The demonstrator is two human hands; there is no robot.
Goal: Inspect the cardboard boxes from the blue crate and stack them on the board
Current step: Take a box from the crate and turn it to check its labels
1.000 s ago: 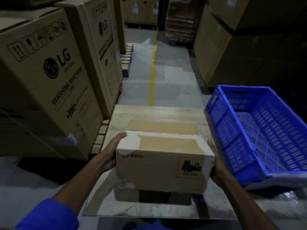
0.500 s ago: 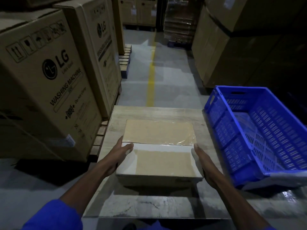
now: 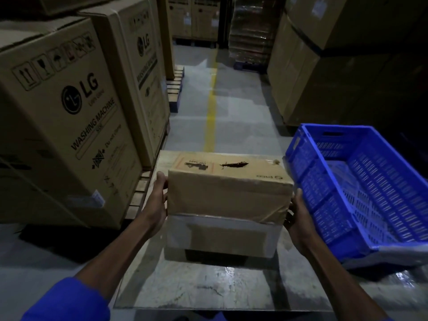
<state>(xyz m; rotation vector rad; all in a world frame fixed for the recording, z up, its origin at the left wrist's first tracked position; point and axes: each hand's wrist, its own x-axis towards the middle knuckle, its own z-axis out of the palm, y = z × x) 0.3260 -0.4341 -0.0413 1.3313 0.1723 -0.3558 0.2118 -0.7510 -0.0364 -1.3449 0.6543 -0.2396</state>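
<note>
The upper cardboard box (image 3: pixel 228 193) is held between both hands above the board (image 3: pixel 208 283), tilted so that its printed face, bearing an upside-down brand mark and a hazard label, points upward and away. Clear tape runs across its near lower edge. Directly below it sits a lower cardboard box (image 3: pixel 220 237), pale-edged with a brown panel on top, resting on the board; whether the two boxes touch cannot be told.

The left hand (image 3: pixel 159 200) lies flat against the upper box's left side, fingers extended upward along the edge. The right hand (image 3: pixel 297 216) presses the right side near the lower corner, fingers wrapped behind the box and partly hidden. Blue sleeves show at both forearms.

The board lies on the grey floor, its near surface worn and reflective. Just beside its right edge stands the blue crate (image 3: pixel 361 181), perforated; no boxes are visible inside. To the left stand large washing machine cartons (image 3: pixel 60 117) on a wooden pallet (image 3: pixel 139 193). A yellow floor line (image 3: pixel 211 117) runs away down the aisle.
</note>
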